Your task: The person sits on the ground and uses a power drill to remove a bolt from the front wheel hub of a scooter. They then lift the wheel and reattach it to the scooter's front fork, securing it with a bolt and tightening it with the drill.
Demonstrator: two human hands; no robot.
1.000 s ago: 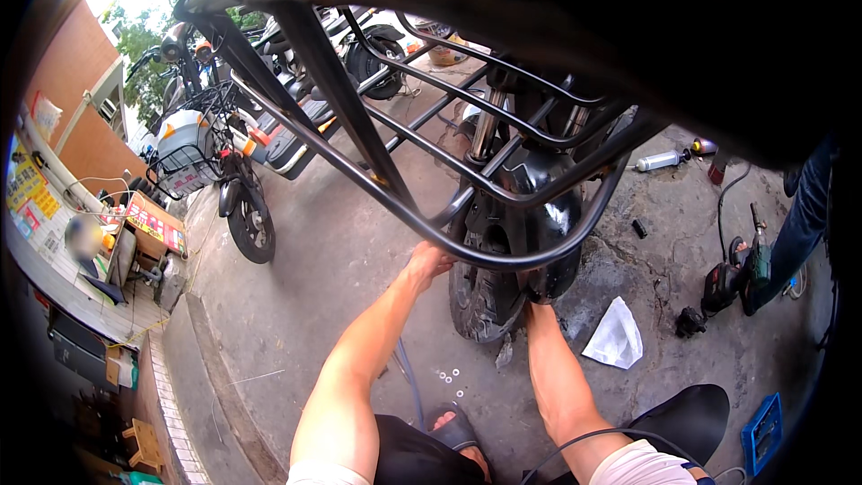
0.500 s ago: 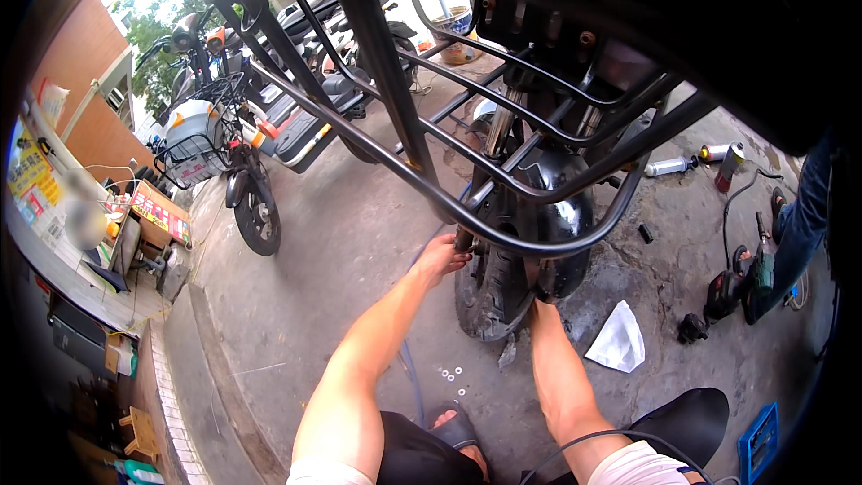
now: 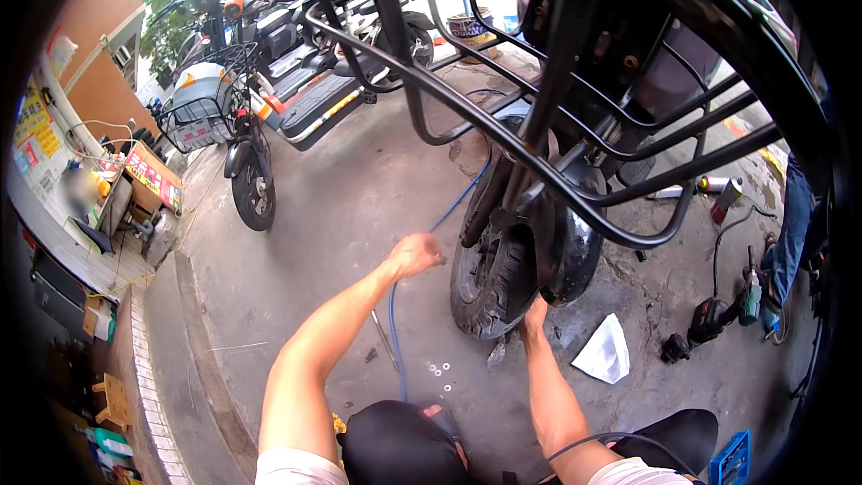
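The front wheel (image 3: pixel 496 292) of a two-wheeler stands turned before me, its black glossy fender (image 3: pixel 575 256) to the right. Above it spreads a black tubular front rack (image 3: pixel 471 112). My left hand (image 3: pixel 415 255) hovers left of the wheel, apart from it, with fingers curled. Something small and dark shows at its fingertips, too blurred to name. My right hand (image 3: pixel 535 314) reaches low behind the tyre's right side, where its fingers are hidden.
Several small washers (image 3: pixel 440 367), a thin metal rod (image 3: pixel 384 339), a blue hose (image 3: pixel 392 323) and a white sheet (image 3: pixel 604 350) lie on the concrete. A green power tool (image 3: pixel 751 292) sits right, near another person's leg (image 3: pixel 790 238). Left stands a scooter with a basket (image 3: pixel 203 119).
My left hand has come off the fork beside the wheel and moved left. The rack and wheel appear turned. My right hand stays low by the tyre.
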